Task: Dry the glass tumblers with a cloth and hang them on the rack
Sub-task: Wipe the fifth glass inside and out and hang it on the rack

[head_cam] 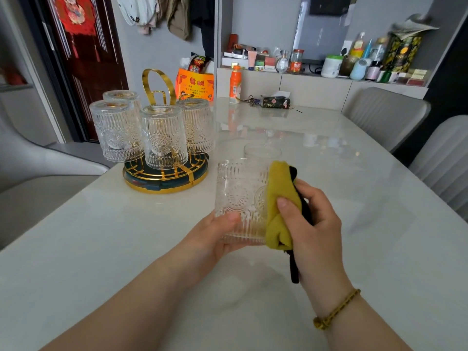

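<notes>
Glass tumbler [240, 196] gripped by left hand [212, 236]; right hand [314, 224] pinches yellow cloth [281, 188] against it.

Embossed clear glass tumbler [240, 198]; glossy table [354, 186].

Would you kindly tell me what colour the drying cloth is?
The cloth is yellow with a black part; head view.

Head cam is looking forward and down along the table [88, 249] from its near edge, wide-angle bending the borders. It's sitting close over the left hand [212, 239] and right hand [314, 224]; rack [164, 183] is showing farther off, upper left of frame.
</notes>
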